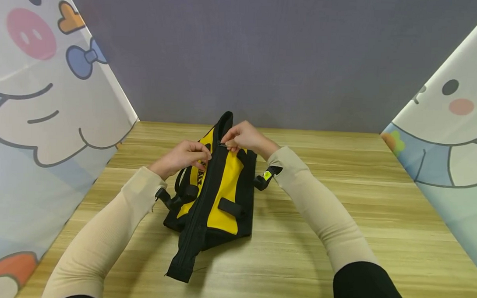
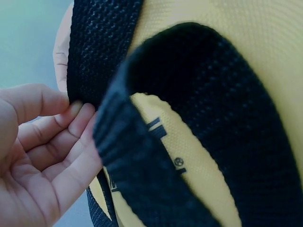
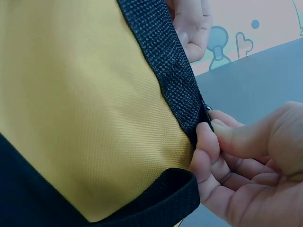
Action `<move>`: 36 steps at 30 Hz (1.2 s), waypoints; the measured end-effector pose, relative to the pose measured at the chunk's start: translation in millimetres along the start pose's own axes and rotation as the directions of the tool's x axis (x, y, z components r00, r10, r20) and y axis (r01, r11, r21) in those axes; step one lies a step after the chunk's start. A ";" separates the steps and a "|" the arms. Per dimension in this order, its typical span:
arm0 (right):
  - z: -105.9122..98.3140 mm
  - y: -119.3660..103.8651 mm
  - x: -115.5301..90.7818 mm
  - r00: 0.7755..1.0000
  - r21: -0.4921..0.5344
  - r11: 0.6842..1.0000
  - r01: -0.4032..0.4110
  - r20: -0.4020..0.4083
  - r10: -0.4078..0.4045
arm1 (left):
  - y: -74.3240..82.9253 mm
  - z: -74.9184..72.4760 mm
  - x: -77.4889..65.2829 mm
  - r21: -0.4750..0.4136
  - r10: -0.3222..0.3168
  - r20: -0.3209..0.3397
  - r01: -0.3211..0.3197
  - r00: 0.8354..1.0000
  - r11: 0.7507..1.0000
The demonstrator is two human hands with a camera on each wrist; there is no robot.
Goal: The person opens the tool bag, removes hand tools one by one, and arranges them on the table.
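Pinching the zipper pull [image 1: 222, 144] near the far end of the bag [image 1: 228, 179] on the surface [image 1: 321, 152], the right hand [image 1: 244, 137] faces the left hand [image 1: 188, 156], whose fingers grip the zipper band's [image 1: 210, 183] edge; folded slack there could jam the pull.

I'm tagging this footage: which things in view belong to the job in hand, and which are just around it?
In the job:
- bag
- zip band, pinched in the left grip
- zip pull, pinched in the right grip

Just around:
- table, under the bag
- grey backdrop
- printed panels, both sides
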State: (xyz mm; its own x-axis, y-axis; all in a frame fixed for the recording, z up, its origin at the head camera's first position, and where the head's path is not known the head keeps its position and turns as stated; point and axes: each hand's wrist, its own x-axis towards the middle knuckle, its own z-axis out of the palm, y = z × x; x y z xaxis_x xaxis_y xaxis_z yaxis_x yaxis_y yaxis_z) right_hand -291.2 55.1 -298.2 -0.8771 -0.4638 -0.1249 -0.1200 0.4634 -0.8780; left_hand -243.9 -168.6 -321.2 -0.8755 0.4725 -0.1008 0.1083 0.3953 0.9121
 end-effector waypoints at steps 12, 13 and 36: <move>3.0 1.2 -8.7 1.000 0.087 0.996 0.001 0.030 -0.004 | -2.3 3.3 -0.8 -0.013 0.022 -0.051 -0.023 0.998 1.000; 4.1 1.2 -9.7 0.999 0.116 0.993 -0.010 0.034 0.006 | -2.3 3.4 -0.8 -0.014 0.022 -0.052 -0.023 0.998 1.000; 25.4 6.1 -35.3 0.995 0.268 0.963 0.002 0.098 -0.029 | 0.7 6.1 -3.3 -0.024 0.036 -0.102 -0.039 0.994 0.999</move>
State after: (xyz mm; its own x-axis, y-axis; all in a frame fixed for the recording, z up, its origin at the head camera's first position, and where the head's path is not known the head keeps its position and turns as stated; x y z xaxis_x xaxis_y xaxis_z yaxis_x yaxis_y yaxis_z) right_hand -249.1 55.1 -310.9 -0.8233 -0.5491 -0.1439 0.0073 0.2432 -0.9699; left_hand -238.1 -165.0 -322.6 -0.9145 0.4036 -0.0264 0.1313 0.3579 0.9245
